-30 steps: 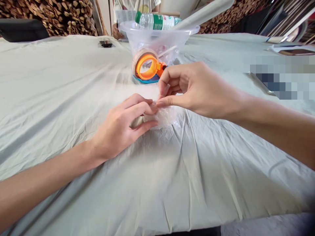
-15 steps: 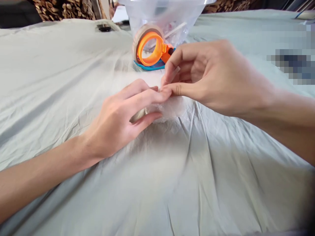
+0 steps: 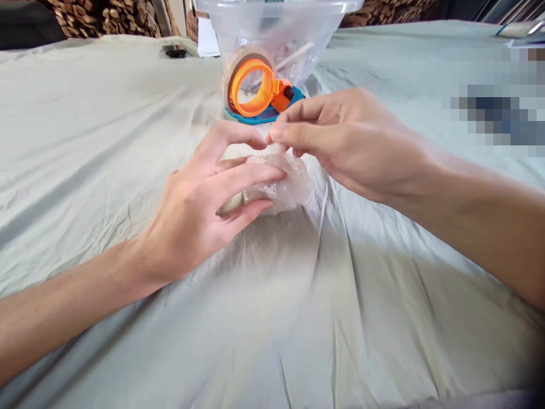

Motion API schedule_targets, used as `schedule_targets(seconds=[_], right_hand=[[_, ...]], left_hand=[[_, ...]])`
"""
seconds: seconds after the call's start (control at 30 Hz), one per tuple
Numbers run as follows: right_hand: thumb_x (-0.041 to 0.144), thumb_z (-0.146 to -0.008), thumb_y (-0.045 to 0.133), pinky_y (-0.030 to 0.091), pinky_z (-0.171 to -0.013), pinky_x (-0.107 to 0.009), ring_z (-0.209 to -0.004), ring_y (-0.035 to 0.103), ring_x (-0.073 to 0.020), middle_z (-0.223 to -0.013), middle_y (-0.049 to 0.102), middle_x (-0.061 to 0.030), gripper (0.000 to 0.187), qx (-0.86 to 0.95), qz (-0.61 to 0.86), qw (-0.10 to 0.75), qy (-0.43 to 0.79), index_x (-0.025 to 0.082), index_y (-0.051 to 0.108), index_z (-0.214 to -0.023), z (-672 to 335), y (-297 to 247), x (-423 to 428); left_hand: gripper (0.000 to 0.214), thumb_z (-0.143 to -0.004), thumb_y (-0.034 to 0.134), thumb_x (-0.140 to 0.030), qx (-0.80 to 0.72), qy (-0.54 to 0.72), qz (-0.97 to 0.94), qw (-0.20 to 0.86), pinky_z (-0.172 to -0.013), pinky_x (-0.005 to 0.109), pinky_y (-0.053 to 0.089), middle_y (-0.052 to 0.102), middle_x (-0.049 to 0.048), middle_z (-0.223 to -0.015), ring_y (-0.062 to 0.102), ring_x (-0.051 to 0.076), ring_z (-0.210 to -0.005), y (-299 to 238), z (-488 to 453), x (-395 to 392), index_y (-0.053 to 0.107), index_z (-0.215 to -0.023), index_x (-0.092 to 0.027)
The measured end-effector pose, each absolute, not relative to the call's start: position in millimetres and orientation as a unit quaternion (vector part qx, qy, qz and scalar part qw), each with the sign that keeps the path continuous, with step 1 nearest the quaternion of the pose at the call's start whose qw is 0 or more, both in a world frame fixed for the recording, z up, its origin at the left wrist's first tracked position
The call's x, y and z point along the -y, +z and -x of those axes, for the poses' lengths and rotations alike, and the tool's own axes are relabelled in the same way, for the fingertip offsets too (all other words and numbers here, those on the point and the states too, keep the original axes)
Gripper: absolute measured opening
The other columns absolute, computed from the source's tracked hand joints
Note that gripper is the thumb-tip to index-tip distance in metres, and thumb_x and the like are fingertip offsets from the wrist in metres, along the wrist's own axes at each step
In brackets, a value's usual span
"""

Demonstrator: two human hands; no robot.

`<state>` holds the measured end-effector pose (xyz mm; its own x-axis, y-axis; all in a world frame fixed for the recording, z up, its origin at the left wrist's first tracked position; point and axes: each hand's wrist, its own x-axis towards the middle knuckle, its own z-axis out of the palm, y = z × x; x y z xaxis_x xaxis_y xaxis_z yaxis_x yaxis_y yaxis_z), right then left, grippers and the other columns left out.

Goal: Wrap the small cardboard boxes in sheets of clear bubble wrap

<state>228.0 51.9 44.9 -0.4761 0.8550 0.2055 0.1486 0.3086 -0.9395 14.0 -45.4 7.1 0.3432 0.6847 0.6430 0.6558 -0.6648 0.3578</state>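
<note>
A small object wrapped in clear bubble wrap (image 3: 283, 187) lies on the pale green cloth (image 3: 85, 142) at the middle. My left hand (image 3: 200, 204) rests on its left side, fingers curled over and under it and holding it down. My right hand (image 3: 340, 139) hovers just above the bundle's top, thumb and forefinger pinched together on something thin that I cannot make out. Behind both hands stands an orange tape dispenser (image 3: 255, 88) with a roll of tan tape.
A clear plastic tub (image 3: 276, 28) stands behind the dispenser. A dark phone (image 3: 174, 51) lies at the back left. A blurred-out patch covers the right side of the table. Stacked wood fills the background.
My right hand has lifted slightly off the bundle with its fingers pinched. My left forefinger has risen and spread. The camera has tilted a little lower than a second ago.
</note>
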Motion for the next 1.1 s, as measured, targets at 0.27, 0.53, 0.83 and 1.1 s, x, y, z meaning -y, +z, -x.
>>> schedule_targets(seconds=[0.27, 0.53, 0.83, 1.1], right_hand=[[0.009, -0.099, 0.084, 0.053, -0.073, -0.028, -0.076, 0.062, -0.0152, -0.075, 0.065, -0.0002, 0.036, 0.616, 0.391, 0.405, 0.551, 0.021, 0.074, -0.066, -216.3, 29.4, -54.1], [-0.001, -0.099, 0.07, 0.044, -0.054, -0.027, -0.062, 0.055, -0.0127, -0.067, 0.061, -0.0026, 0.047, 0.626, 0.4, 0.299, 0.6, 0.019, 0.068, -0.056, -217.6, 34.8, -65.3], [0.006, -0.093, 0.066, 0.03, -0.05, -0.032, -0.056, 0.039, -0.0121, -0.057, 0.045, 0.0009, 0.053, 0.675, 0.462, 0.276, 0.505, 0.024, 0.044, -0.049, -213.9, 40.3, -66.4], [0.015, -0.101, 0.073, 0.053, -0.077, -0.032, -0.084, 0.064, -0.0171, -0.091, 0.075, -0.0015, 0.028, 0.779, 0.38, 0.38, 0.324, 0.024, 0.064, -0.076, -219.9, 23.4, -63.5]], left_hand=[[0.023, -0.105, 0.078, -0.015, -0.371, 0.399, -0.838, -0.023, -0.111, 0.045, 0.072, 0.067, 0.011, -0.155, 0.074, 0.031, -0.143, 7.4, -14.3, 44.7, 0.08, -0.126, -0.026], [0.026, -0.108, 0.07, -0.011, -0.368, 0.37, -0.853, 0.006, -0.103, 0.036, 0.072, 0.076, 0.0078, -0.153, 0.081, 0.024, -0.129, 6.7, -13.4, 42.3, 0.074, -0.131, -0.024], [0.036, -0.109, 0.062, -0.007, -0.372, 0.331, -0.867, -0.014, -0.119, 0.046, 0.065, 0.073, 0.0047, -0.155, 0.074, 0.027, -0.141, 2.0, -12.8, 39.1, 0.065, -0.139, -0.027], [0.029, -0.107, 0.062, -0.014, -0.373, 0.343, -0.86, 0.063, -0.096, 0.04, 0.067, 0.072, 0.0065, -0.135, 0.075, 0.023, -0.112, 3.4, -9.0, 31.3, 0.06, -0.133, -0.027]])
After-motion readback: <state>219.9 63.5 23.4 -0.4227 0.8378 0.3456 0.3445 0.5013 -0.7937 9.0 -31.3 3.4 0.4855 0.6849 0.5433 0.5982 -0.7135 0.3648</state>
